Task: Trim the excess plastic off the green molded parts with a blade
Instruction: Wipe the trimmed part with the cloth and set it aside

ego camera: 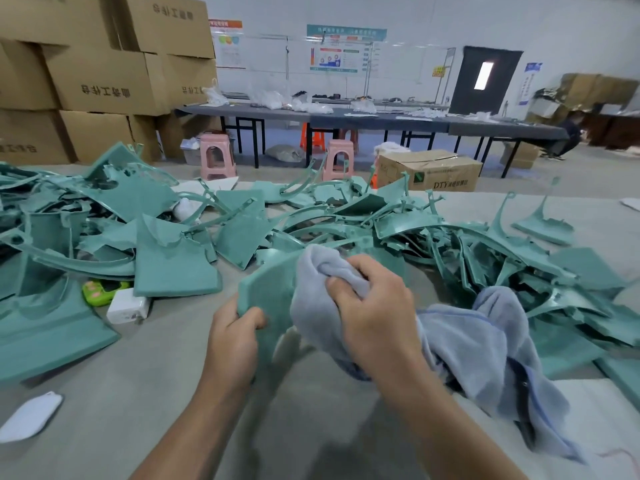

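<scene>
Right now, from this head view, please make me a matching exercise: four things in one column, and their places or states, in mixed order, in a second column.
1. green part
2. grey cloth
3. white adapter
4. white mask

A. lies alone at the near left corner of the table
B. gripped at its edge by the left hand
C. bunched in the right hand
D. beside a small bright green object

Pairs: 1-B, 2-C, 3-D, 4-A.

Grey cloth against green molded part
</scene>
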